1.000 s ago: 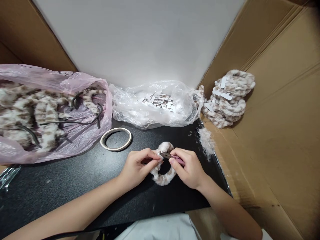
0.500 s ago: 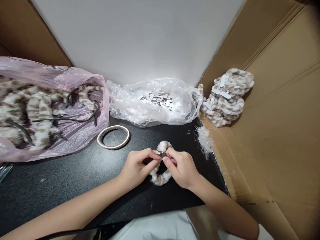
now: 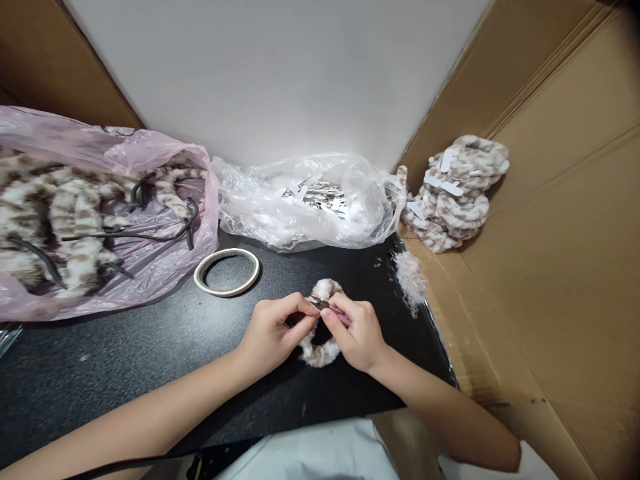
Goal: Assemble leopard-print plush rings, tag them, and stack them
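Two grips are closed: our left hand pinches the fluffy ring on the table; our right hand, nearer the left than a second ago, clasps a pink-handled tool. Our fingers partly hide the ring. Beyond lie a tape roll, lint, a pink bag and a clear bag.

The fluffy ring is white with soft brown blotches; the tool has a pink handle and a dark grey metal end. The table is black, finely speckled paler. Translucent pink colours the left bag, and its furry pieces are white, striped brown, with black cords. The tape roll is cream, the cardboard plain tan, the wall pale grey, the loose fluff white.
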A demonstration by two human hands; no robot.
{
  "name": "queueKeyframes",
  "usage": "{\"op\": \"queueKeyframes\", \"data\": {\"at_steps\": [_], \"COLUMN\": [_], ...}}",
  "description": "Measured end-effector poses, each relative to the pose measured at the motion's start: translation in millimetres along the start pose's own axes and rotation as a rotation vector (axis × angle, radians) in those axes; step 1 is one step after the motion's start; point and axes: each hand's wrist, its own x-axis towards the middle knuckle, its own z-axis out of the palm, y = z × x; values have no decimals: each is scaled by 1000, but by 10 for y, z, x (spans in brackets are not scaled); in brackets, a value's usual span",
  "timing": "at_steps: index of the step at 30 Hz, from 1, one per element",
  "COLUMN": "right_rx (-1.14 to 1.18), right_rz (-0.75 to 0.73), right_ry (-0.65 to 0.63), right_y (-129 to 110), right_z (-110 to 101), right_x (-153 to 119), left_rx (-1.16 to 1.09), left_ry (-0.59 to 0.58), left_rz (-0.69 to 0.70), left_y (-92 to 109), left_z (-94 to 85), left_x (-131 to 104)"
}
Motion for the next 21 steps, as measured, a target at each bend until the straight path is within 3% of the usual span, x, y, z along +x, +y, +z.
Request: {"op": "queueKeyframes", "data": {"at_steps": [9, 21], "right_rx": [27, 44], "right_rz": [35, 49], "right_ry": [-23, -66], "right_y": [71, 50], "right_z": [-1, -6], "right_x": [-15, 1], "left_rx": [-13, 36], "left_ry": [-12, -73], "left_rz": [-81, -37], "left_y": [-17, -11], "left_z": [16, 19], "left_x": [-27, -34]}}
